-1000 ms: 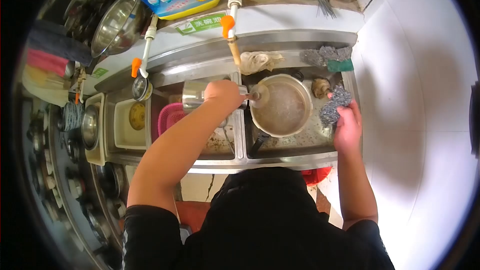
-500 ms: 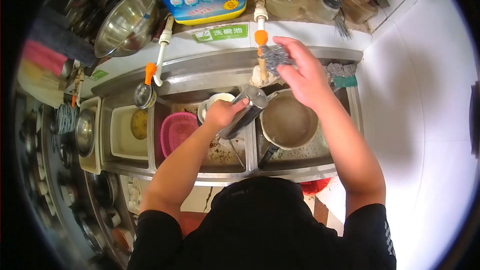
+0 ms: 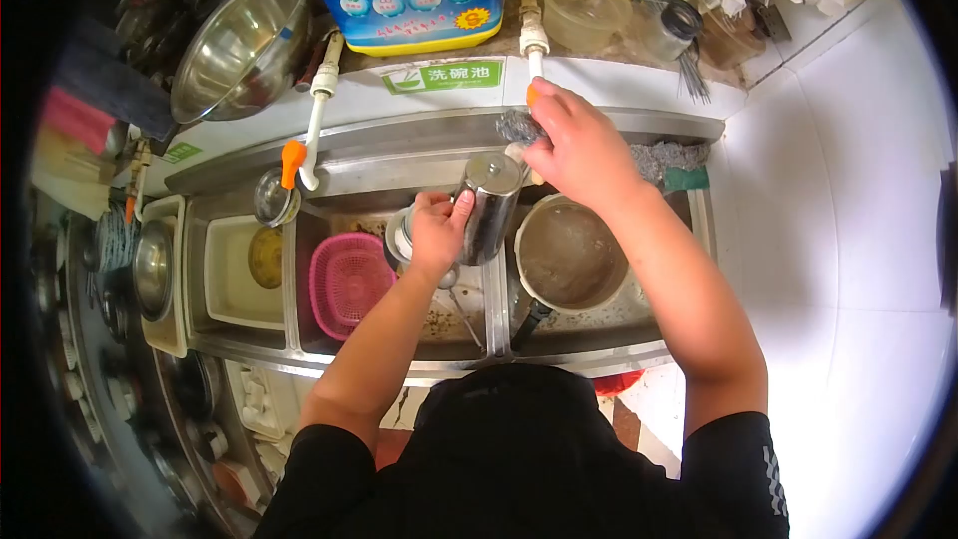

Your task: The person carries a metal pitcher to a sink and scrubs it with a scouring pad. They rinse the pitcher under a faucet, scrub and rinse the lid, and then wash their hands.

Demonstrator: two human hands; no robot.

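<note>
The left forearm reaches up and inward from its black sleeve, bringing the left hand [image 3: 436, 231] over the middle sink compartment [image 3: 444, 324], beside the divider. The right forearm angles up and inward, so that the right hand [image 3: 582, 152] is farther forward, at the back ledge [image 3: 399, 167] of the sink, above the right compartment. The left hand's grip is closed on the side of one metal canister [image 3: 489, 210], with the thumb laid along the wall near its round end; the canister is tilted, over the divider between these two compartments. The right hand's grip is partly closed, holding one steel wool scrubber [image 3: 520, 127] at the fingertips, while the fingers lie against the orange handle [image 3: 534, 94] of a tap; much of that handle is hidden by the hand. Three orange tap handles show in all, counting this one, another [image 3: 292, 162] above the left part of the sink and a third at the far left. Three sink compartments can be counted: the left one holds one cream tub [image 3: 228, 284] with one yellowish round item [image 3: 266, 258] inside, the middle one holds one pink basket [image 3: 351, 284] and pale dishes partly hidden by the left hand, too covered to count, and the right one holds one pot [image 3: 571, 255] with a dark handle. One green pad [image 3: 687, 179] lies touching grey scouring material [image 3: 671, 156] at the back right. Behind the sink stand one large metal bowl [image 3: 244, 45] and one blue-and-yellow jug [image 3: 409, 0].
</note>
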